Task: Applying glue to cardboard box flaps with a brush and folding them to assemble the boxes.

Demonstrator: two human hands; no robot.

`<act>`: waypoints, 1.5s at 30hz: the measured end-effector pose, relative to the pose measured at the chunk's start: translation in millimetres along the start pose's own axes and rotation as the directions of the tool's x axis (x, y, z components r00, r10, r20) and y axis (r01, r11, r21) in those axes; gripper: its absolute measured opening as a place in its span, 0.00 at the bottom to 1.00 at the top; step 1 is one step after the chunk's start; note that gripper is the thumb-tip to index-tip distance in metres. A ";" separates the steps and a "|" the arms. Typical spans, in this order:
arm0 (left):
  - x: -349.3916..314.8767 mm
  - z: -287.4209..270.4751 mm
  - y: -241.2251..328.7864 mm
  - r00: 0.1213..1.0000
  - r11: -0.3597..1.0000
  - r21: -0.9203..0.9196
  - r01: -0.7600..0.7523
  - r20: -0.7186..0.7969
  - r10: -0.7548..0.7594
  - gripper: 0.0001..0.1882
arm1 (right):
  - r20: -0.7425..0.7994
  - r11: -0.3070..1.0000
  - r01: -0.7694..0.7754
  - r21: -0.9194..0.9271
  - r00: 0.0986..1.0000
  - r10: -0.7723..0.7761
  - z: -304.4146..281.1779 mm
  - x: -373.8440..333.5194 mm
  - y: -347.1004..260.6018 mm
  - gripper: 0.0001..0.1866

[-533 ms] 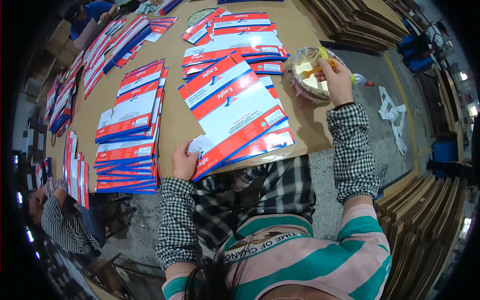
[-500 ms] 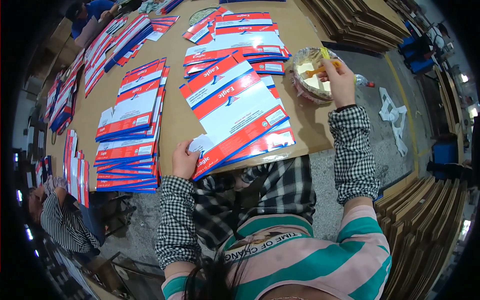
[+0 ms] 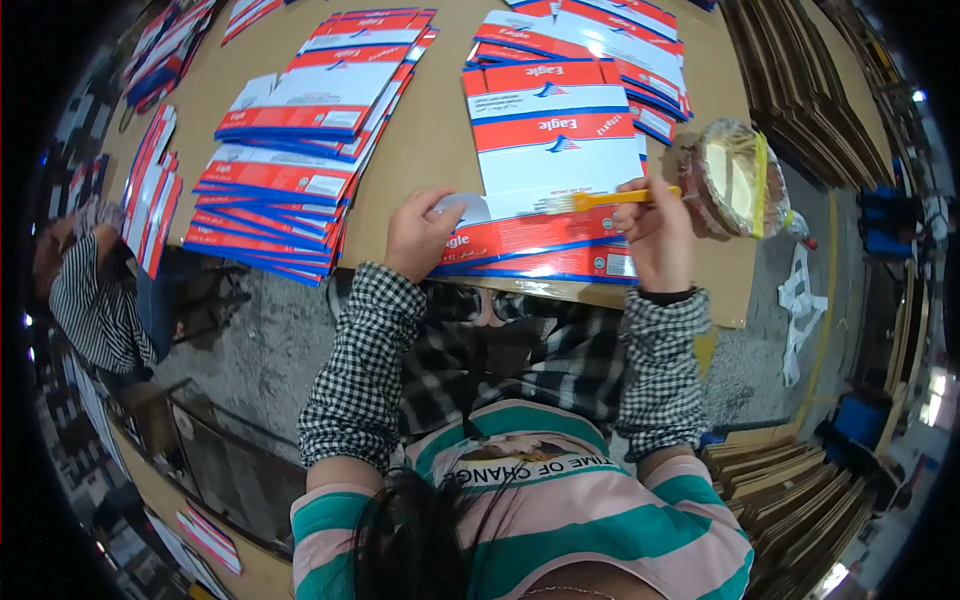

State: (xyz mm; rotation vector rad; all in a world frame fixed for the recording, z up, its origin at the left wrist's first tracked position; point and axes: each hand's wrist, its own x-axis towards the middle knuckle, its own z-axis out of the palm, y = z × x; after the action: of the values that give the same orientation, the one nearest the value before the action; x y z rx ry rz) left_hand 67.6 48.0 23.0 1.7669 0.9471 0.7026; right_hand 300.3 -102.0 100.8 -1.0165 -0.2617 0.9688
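Note:
A flat, unfolded carton in red, white and blue lies on top of others at the table's front edge. At its lower left corner, my left hand pinches a small white flap between thumb and fingers. My right hand is closed round the yellow handle of a brush. The brush's pale bristles point left, over the carton's lower part; whether they touch it I cannot tell. To the right of that hand stands a plastic-lined bowl holding a creamy white substance.
Stacked flat cartons stand to the left, and more cartons lie behind mine. Cardboard sheets stand in rows at the lower right. A person in a striped top is at the left side of the table.
My right hand has brought the brush from the bowl leftward to over the carton. My left hand now has its thumb on the flap. The view has shifted, and the carton appears straighter.

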 end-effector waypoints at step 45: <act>-18.3 22.2 -5.0 0.972 0.970 -0.242 -0.019 -0.234 -0.039 0.04 | 0.037 0.956 -0.127 -0.264 0.989 0.141 37.7 28.7 64.9 0.08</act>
State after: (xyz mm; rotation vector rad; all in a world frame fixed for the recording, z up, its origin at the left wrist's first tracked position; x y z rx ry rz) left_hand 74.2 22.9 9.7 1.4840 0.9822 0.9962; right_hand 258.1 -46.0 61.7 -1.2623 -0.3778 1.1063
